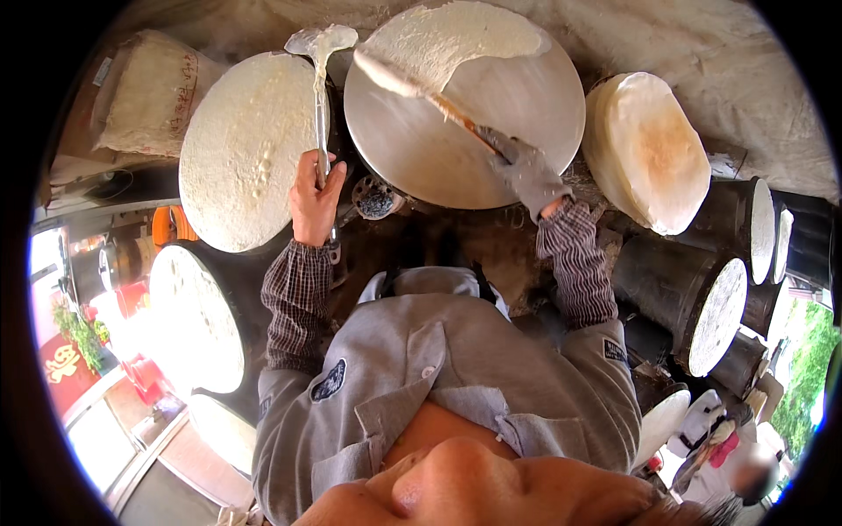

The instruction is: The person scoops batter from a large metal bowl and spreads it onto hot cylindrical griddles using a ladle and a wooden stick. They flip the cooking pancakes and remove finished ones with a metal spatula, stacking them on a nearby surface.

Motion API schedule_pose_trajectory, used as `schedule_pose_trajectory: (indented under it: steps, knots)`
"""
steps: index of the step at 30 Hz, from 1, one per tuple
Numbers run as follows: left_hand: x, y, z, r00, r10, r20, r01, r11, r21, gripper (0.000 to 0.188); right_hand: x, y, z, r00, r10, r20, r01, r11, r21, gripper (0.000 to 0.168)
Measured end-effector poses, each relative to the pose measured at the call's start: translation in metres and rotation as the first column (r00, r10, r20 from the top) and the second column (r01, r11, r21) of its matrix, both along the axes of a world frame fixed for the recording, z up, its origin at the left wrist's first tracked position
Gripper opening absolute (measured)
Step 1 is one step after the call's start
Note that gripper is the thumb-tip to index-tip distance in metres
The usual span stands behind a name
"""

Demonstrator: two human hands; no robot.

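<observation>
My bare left hand (318, 196) grips the metal handle of a batter-coated ladle (322, 41), its head raised beside a round griddle. My right hand (523, 166), in a grey glove, holds a wooden-handled batter spreader (395, 77) over the middle griddle (460, 151). Pale batter (454, 33) covers the far part of that griddle; the near part shows bare metal. On the left griddle (250, 151) lies a full round of batter with small bubbles. A stack of thin round flatbreads (658, 151), browned in the middle on top, stands to the right.
A small round burner or pot with dark contents (375, 198) sits between the griddles. A filled sack (148, 95) stands far left. More dark drums with pale round tops (718, 317) line the right side; another griddle (197, 319) is at lower left. A person (717, 454) is at lower right.
</observation>
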State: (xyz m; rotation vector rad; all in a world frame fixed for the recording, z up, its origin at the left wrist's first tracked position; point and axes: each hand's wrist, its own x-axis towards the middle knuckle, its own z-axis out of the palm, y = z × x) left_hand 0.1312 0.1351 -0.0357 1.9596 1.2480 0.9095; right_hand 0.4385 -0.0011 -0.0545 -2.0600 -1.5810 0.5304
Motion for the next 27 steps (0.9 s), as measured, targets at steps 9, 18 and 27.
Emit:
schedule_pose_trajectory:
  steps: [9, 18, 27]
  knots:
    - [0.002, -0.006, -0.004, 1.0, 0.0, 0.028, 0.001, 0.999, -0.043, 0.021, 0.014, -0.063, -0.002, 0.981, -0.17, 0.09, 0.163, 0.984, 0.071, 0.045]
    - [-0.005, -0.018, -0.004, 0.999, 0.003, 0.048, -0.001, 1.0, -0.03, 0.017, 0.016, -0.008, 0.01, 0.993, 0.037, -0.11, -0.027, 0.996, 0.086, 0.045]
    - [-0.011, -0.036, 0.007, 0.978, 0.032, 0.204, 0.008, 0.981, -0.193, 0.016, 0.039, -0.039, -0.018, 0.928, 0.224, -0.299, -0.194, 0.973, 0.126, 0.046]
